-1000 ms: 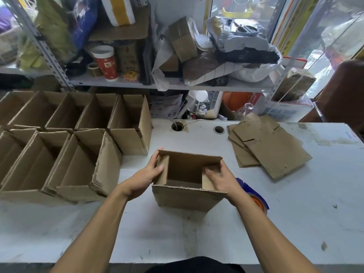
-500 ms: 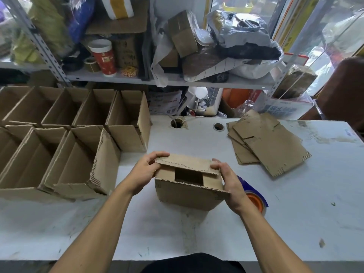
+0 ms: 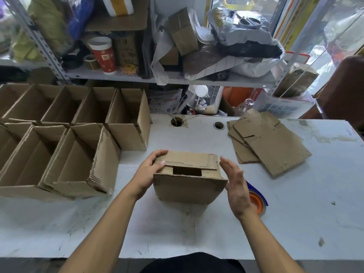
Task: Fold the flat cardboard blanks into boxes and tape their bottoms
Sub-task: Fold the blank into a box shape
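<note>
- Standing mid-table, dead ahead of the body: the box, bottom up, long axis running left to right, flaps partly folded with a dark gap showing between them.
- Crowding the left side: rows of finished boxes, the nearest one just beside the left forearm, so leaving little room to swing that way.
- Lying far right, well apart from the work: the flat blanks, stacked and fanned, with bare table between them and the box.
- Pressing down on the far flap's left corner: the left hand, fingers curled over the edge, thumb on top, holding it closed.
- Hovering just off the box's right end: the right hand, fingers straight and together, palm facing the box, holding nothing, possibly brushing the wall, hard to tell from this angle.
- Sitting just behind that right hand, partly hidden: the tape roll, blue and orange, nearer the right hand by far, so probably reaching there next for sealing.
</note>
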